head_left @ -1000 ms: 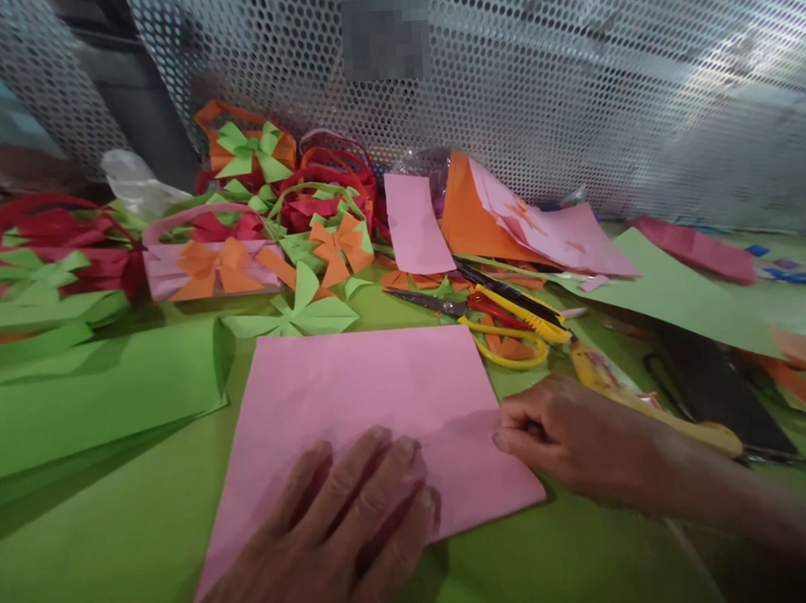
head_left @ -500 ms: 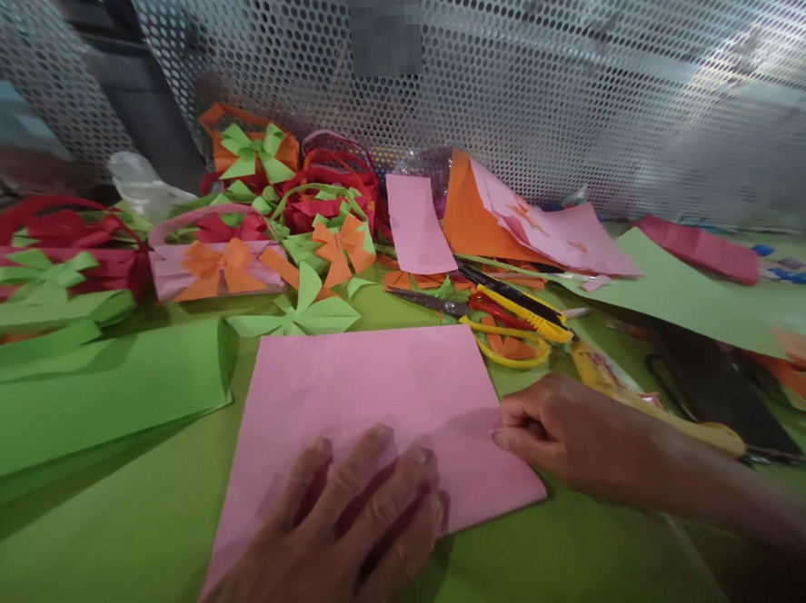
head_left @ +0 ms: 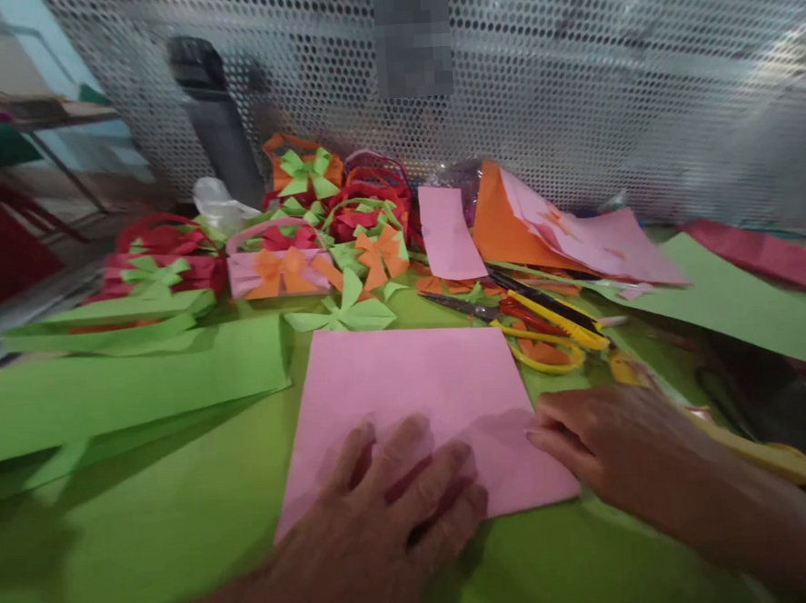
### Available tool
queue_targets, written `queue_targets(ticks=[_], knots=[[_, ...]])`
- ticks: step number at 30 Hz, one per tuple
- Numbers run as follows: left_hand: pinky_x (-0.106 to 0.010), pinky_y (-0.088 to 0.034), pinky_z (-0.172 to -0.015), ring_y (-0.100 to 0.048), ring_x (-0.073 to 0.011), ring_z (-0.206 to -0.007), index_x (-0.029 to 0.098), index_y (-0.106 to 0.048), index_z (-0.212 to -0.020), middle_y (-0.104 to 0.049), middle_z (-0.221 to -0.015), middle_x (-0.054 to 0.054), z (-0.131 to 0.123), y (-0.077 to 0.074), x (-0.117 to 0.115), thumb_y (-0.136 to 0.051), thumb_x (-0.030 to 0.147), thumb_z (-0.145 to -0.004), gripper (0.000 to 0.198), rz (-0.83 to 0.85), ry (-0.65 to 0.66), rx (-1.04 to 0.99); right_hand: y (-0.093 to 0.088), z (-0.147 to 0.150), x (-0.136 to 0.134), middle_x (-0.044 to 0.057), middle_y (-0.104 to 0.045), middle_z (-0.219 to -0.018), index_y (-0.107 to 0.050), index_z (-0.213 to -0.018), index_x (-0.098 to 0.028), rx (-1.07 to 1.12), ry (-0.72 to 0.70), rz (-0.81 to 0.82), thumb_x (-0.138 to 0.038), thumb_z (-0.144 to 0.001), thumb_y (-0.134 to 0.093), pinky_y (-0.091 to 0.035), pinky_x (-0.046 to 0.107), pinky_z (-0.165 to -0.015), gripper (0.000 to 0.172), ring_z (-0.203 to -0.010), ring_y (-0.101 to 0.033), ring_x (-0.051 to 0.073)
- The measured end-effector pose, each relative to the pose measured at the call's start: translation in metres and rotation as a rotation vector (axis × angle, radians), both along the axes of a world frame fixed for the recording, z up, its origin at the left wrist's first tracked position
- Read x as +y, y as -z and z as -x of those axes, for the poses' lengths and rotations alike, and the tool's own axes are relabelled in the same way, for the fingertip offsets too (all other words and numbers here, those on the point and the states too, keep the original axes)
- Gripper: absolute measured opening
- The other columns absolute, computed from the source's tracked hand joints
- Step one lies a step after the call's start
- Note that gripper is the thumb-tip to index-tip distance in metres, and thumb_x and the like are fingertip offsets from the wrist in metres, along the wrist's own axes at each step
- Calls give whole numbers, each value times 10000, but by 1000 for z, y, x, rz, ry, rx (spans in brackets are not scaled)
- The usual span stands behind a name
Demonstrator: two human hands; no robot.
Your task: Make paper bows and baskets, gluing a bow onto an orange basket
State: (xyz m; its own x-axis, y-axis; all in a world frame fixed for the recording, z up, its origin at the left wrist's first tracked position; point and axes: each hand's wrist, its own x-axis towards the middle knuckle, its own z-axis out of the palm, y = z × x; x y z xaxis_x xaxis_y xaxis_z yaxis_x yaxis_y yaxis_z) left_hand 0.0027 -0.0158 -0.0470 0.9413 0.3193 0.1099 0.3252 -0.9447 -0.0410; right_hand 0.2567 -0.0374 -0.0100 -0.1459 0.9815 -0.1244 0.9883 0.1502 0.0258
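A pink sheet of paper [head_left: 414,374], which looks folded, lies flat on the green table surface [head_left: 205,532]. My left hand [head_left: 389,512] rests on its lower part, palm down with the fingers spread. At the sheet's right edge is my right hand [head_left: 589,436], its fingers curled together and touching the paper there; whether the edge is pinched between them is hidden. Just beyond the sheet's upper right corner lie yellow-handled scissors [head_left: 542,347] and a yellow and black cutter [head_left: 558,315].
Folded green paper [head_left: 141,381] lies at the left. Behind are small paper bags with bows [head_left: 282,268], a dark bottle [head_left: 218,122] and a perforated metal panel [head_left: 567,82]. An orange sheet [head_left: 500,223] and a pale green sheet [head_left: 751,303] lie at the right.
The view has turned left, so the scene sits farther right and the bottle shows more fully. Both hands keep about the same places on the pink paper.
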Motion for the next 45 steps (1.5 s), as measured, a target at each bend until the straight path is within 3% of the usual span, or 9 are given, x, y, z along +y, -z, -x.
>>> queue_targets(ticks=[4,6,10,13,18,24,33,38,45], knots=[[-526,-278,-1012,-329,-346,-1291,296,-308,-1428,-330,-1493,-2,0,-15,2,-476,428,-874,594,188,-29,52,12,-9,-9,-14,-506,-457,-492,-583,-233,-89,-136,-282,-316,-852,-463,-166,288,-442,284,-351,-433,147],[-544,-264,-1026,-312,-340,-1305,292,-303,-1428,-329,-1493,-6,2,-22,2,-414,503,-902,578,258,-44,46,11,-11,-11,11,-540,-507,-508,-619,-238,-120,-199,-387,-353,-903,-389,-242,306,-450,328,-401,-494,184],[-612,-205,-1047,-231,-384,-1343,222,-243,-1457,-311,-1498,-65,7,-28,5,-301,722,-836,799,340,-82,8,0,2,-14,97,-679,-799,-608,-869,-182,16,-343,-496,-366,-968,-305,-436,375,-610,368,-701,-638,245],[-660,-192,-1030,-197,-429,-1350,176,-231,-1463,-294,-1497,-122,8,-25,10,-282,740,-820,856,322,-103,11,-2,21,-15,142,-697,-1022,-600,-1067,-101,104,-434,-544,-373,-985,-271,-467,412,-828,435,-968,-632,256],[-669,-194,-1031,-187,-438,-1356,169,-183,-1475,-240,-1510,-143,9,-14,13,-314,725,-820,869,271,-90,1,20,46,-24,183,-580,-1272,-522,-1249,-19,30,-552,-424,-547,-946,-228,-450,454,-945,676,-1185,-527,286],[-636,-181,-1057,-131,-400,-1381,223,-49,-1489,-206,-1527,-106,13,-7,15,-348,705,-827,872,218,-48,-34,33,43,-41,216,-345,-1434,-338,-1394,0,-13,-463,-252,-692,-864,-236,-337,545,-1047,878,-1339,-325,319],[-631,-169,-1065,-104,-386,-1388,240,-70,-1489,-143,-1547,-77,17,0,17,-349,668,-858,811,193,-40,-48,16,8,-53,243,-335,-1415,-337,-1390,-2,-35,-217,-70,-607,-912,-265,-257,701,-1007,774,-1303,-360,377],[-666,-197,-1036,-154,-408,-1372,265,-151,-1479,-210,-1530,-98,13,-7,22,-352,666,-859,765,212,-6,-47,1,13,-49,252,-361,-1406,-412,-1348,11,-34,-161,-77,-625,-901,-257,-209,702,-1025,793,-1318,-323,389],[-691,-171,-1020,-149,-428,-1370,265,-98,-1485,-225,-1517,-142,-1,-17,22,-301,686,-857,782,251,-20,-16,2,40,-39,184,-360,-1434,-351,-1398,-34,91,-330,-24,-581,-918,-298,-300,537,-1075,730,-1341,-323,294]])
